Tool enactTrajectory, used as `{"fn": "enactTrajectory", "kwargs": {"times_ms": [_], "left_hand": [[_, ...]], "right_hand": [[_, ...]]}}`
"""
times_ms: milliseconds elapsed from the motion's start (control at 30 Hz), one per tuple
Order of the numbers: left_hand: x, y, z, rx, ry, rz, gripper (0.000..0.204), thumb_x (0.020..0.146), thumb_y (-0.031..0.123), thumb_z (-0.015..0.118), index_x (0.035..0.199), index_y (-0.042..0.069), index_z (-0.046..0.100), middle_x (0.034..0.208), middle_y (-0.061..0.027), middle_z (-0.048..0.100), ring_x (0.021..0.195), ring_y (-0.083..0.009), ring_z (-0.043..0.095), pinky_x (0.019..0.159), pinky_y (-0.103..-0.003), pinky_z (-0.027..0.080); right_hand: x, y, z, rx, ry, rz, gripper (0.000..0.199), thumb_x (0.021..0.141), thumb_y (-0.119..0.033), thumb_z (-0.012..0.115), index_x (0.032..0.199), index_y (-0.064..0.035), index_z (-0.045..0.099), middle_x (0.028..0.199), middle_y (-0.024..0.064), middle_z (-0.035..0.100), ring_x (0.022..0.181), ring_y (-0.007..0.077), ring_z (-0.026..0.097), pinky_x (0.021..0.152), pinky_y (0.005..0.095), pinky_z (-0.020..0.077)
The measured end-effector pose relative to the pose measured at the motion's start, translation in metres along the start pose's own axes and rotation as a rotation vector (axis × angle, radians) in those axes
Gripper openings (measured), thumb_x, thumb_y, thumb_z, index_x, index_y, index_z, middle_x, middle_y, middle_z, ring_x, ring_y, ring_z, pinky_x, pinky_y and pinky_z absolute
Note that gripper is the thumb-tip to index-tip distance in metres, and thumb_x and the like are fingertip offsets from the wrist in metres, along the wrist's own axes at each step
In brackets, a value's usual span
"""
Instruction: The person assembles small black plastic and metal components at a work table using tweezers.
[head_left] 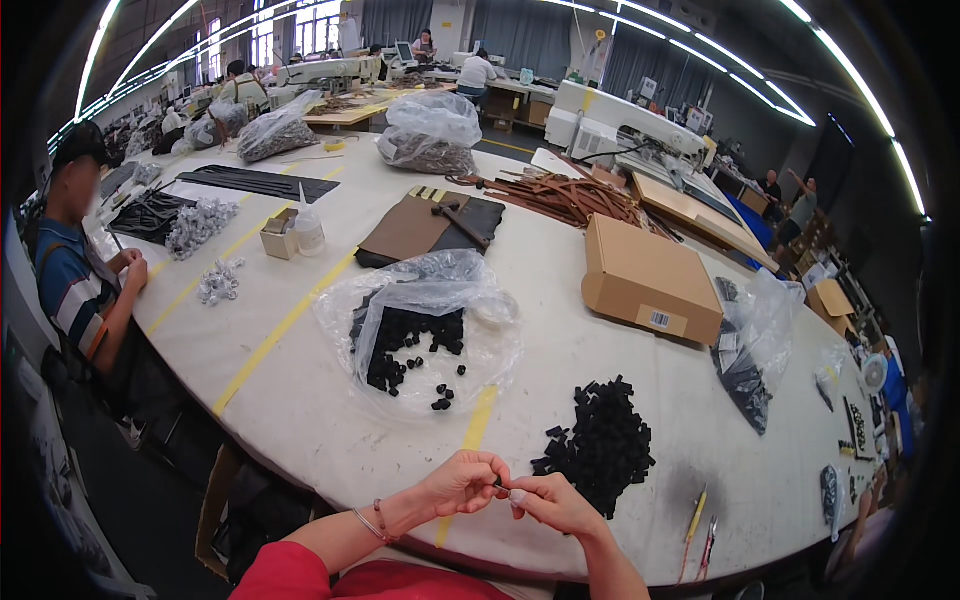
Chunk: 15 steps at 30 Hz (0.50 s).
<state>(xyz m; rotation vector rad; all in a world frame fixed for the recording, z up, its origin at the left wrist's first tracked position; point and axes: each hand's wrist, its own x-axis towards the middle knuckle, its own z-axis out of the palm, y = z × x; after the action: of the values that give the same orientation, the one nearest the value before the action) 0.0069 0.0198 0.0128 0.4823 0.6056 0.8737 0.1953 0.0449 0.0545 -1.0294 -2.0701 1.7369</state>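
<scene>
One small black piece (499,482) is pinched at three o'clock from the left hand (460,485) and ten o'clock from the right hand (555,502), both nearly closed on it; work appears under way, this piece seemingly unfinished; many black pieces lie in a loose pile (604,445) at two o'clock from the hands and in a clear plastic bag (440,270) at eleven; which batch is done cannot be told.

Right: flat brown cardboard box (645,275); beyond, long brown strips (570,198). Far centre: clear plastic bag (430,122); nearer, dark hammer (466,226) on brown sheet (402,230). Left: translucent squeeze bottle (310,234) beside small cardboard box (277,241).
</scene>
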Motion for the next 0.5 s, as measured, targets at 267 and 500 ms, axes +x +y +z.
{"fn": "enactTrajectory", "kwargs": {"times_ms": [267,500], "left_hand": [[0.003,0.0,-0.005,0.026,-0.001,0.041,0.012,0.077,0.002,0.044,0.082,-0.001,0.054,0.062,-0.0073,0.056,0.036,-0.0103,0.048,0.031,-0.019,0.034],[0.005,-0.006,0.008,0.398,0.299,0.371,0.013,0.079,0.001,0.043,0.084,0.001,0.055,0.058,-0.0033,0.053,0.04,-0.0096,0.049,0.034,-0.021,0.035]], "right_hand": [[0.007,0.013,0.005,-0.059,0.087,-0.115,0.019,0.083,-0.015,0.051,0.091,-0.0028,0.062,0.057,0.0004,0.053,0.048,0.0054,0.044,0.045,0.0208,0.0366],[0.028,0.027,0.022,-0.413,0.449,-0.243,0.016,0.079,-0.01,0.052,0.089,-0.0006,0.061,0.053,0.008,0.052,0.047,0.0103,0.049,0.047,0.0252,0.0402]]}}
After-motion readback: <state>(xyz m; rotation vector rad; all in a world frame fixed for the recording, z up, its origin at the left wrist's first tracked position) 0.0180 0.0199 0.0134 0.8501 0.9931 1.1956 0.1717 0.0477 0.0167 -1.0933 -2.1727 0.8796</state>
